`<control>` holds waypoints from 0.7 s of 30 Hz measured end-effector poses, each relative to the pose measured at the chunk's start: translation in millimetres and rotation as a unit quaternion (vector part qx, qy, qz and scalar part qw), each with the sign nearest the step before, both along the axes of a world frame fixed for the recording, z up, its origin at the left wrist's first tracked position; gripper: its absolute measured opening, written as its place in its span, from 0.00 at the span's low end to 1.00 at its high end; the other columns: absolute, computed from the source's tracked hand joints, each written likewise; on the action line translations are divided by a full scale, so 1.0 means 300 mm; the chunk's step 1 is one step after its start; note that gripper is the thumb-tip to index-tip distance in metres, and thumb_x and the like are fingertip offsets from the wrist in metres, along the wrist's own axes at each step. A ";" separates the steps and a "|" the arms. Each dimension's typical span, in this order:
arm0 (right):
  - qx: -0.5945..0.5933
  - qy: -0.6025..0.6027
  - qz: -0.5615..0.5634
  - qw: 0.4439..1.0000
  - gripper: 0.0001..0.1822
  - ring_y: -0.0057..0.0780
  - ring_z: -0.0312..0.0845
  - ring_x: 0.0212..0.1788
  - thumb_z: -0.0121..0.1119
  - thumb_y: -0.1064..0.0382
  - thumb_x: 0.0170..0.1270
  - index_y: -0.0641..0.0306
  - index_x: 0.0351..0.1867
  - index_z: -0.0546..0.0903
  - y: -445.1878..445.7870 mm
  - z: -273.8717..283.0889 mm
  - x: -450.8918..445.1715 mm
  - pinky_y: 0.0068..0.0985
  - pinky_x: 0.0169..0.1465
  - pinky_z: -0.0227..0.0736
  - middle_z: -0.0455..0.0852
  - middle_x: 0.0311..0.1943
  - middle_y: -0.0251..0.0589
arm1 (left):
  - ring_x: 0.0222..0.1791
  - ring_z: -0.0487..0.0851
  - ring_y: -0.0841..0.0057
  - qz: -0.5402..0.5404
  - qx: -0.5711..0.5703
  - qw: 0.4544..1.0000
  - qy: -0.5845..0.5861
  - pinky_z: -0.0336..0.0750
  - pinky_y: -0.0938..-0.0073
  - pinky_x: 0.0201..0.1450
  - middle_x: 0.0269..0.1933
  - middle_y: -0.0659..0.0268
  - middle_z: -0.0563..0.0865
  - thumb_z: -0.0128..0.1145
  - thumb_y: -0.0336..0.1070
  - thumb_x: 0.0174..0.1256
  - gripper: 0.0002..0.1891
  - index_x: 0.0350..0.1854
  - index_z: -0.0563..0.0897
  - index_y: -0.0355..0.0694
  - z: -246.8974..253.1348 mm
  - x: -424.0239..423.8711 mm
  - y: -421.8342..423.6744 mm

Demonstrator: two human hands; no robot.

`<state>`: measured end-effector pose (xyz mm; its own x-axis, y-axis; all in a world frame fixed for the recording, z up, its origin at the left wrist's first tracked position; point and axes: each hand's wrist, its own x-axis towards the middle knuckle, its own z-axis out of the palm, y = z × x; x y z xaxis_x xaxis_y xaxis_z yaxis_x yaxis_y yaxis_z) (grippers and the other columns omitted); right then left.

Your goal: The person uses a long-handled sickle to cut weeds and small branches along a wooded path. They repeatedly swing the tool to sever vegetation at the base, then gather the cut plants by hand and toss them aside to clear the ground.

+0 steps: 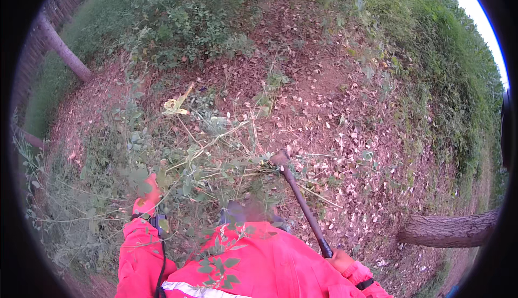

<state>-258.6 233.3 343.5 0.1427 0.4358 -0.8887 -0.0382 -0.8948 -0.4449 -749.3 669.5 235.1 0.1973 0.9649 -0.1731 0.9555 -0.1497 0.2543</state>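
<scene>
My right hand [340, 260] grips the black-wrapped end of a dark wooden handle [301, 203]. At its far end the brownish metal head [280, 157] rests among cut or bent stems, so its exact shape is partly hidden. Over at the left, my left hand [151, 192] reaches into tall leafy weeds [133, 180]. Leaves cover part of its fingers, and I cannot tell if it holds a stem. Pale green stems [210, 146] lie across the ground between the hand and the tool head. A leafy sprig [220, 263] crosses in front of my red jacket [263, 253].
A tree trunk [449, 230] stands close at the right, another trunk [66, 51] at the upper left. Dry leaves [336, 136] cover the soil ahead. Dense green growth [445, 63] borders the right side, shrubs [194, 26] the far side. A yellowed leaf [176, 105] lies among the weeds.
</scene>
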 end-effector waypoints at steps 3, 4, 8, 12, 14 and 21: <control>0.042 0.005 0.041 0.998 0.09 0.18 0.71 0.23 0.63 0.61 0.53 0.62 0.29 0.77 0.121 0.015 -0.058 0.21 0.27 0.67 0.76 0.20 0.29 | 0.40 0.81 0.52 0.075 0.035 0.996 -0.025 0.75 0.60 0.41 0.38 0.51 0.82 0.57 0.40 0.59 0.16 0.47 0.77 0.40 0.090 -0.188 -0.031; 0.066 0.012 0.056 0.996 0.09 0.18 0.71 0.23 0.63 0.61 0.53 0.62 0.30 0.77 0.172 0.016 -0.088 0.21 0.27 0.67 0.76 0.21 0.29 | 0.39 0.82 0.55 0.110 0.041 0.993 -0.010 0.75 0.62 0.41 0.38 0.52 0.82 0.54 0.39 0.62 0.15 0.49 0.76 0.39 0.125 -0.278 -0.052; 0.063 0.084 0.136 0.985 0.10 0.18 0.70 0.18 0.63 0.67 0.54 0.64 0.33 0.74 0.482 0.089 -0.219 0.20 0.22 0.66 0.75 0.19 0.30 | 0.41 0.80 0.67 0.278 0.095 0.907 -0.302 0.76 0.66 0.40 0.42 0.60 0.82 0.48 0.42 0.68 0.17 0.53 0.76 0.36 0.007 -0.978 -0.107; 0.092 0.130 0.191 0.969 0.10 0.20 0.70 0.14 0.61 0.72 0.54 0.65 0.33 0.70 0.799 0.207 -0.386 0.20 0.18 0.64 0.73 0.16 0.32 | 0.44 0.78 0.77 0.302 0.237 0.678 -0.627 0.76 0.74 0.42 0.50 0.64 0.80 0.45 0.42 0.71 0.18 0.54 0.76 0.36 0.288 -1.309 -0.156; 0.121 0.122 0.236 0.957 0.10 0.19 0.69 0.14 0.61 0.72 0.54 0.64 0.34 0.70 0.963 0.262 -0.513 0.20 0.18 0.64 0.73 0.17 0.32 | 0.44 0.79 0.75 0.297 0.336 0.619 -0.644 0.76 0.73 0.42 0.50 0.63 0.80 0.47 0.42 0.70 0.18 0.54 0.76 0.36 0.389 -1.485 -0.215; 0.247 0.131 0.286 0.916 0.12 0.19 0.67 0.13 0.60 0.73 0.54 0.66 0.36 0.69 1.342 0.389 -0.930 0.18 0.17 0.63 0.72 0.18 0.31 | 0.43 0.80 0.69 0.368 0.461 0.689 -0.420 0.76 0.69 0.42 0.48 0.61 0.81 0.52 0.42 0.65 0.19 0.54 0.76 0.38 0.679 -1.700 -0.173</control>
<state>-537.5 636.0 460.1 -0.4256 0.7310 -0.5334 0.2111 -0.4929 -0.8441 -1259.3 617.5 438.9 -0.7477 0.4801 0.4587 0.4327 -0.1717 0.8850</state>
